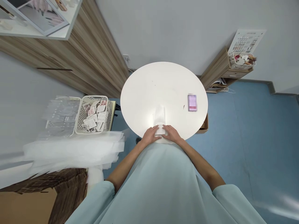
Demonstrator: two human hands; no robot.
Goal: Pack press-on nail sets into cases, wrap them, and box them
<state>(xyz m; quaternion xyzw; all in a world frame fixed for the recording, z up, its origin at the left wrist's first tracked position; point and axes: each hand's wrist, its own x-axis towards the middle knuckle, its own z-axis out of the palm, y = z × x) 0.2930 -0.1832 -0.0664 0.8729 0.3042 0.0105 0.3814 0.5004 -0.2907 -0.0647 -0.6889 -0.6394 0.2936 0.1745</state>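
A strip of translucent white plastic wrap [159, 114] lies on the white oval table [140, 90], running away from me. At its near end, close to the table's front edge, is a small white package [160, 130]. My left hand [150, 136] closes on the package's left side, and my right hand [172, 134] has its right side. Thumbs are on the near side and fingers on the far side. What is inside the wrap cannot be made out.
A phone-like purple thing [192, 103], partly blurred, lies on the table's right. To the left are a white basket [108, 116] of small packets, another with clear plastic pieces, a stack of white sheets [77, 151] and flat cardboard [25, 202]. A wooden cabinet [216, 67] stands back right.
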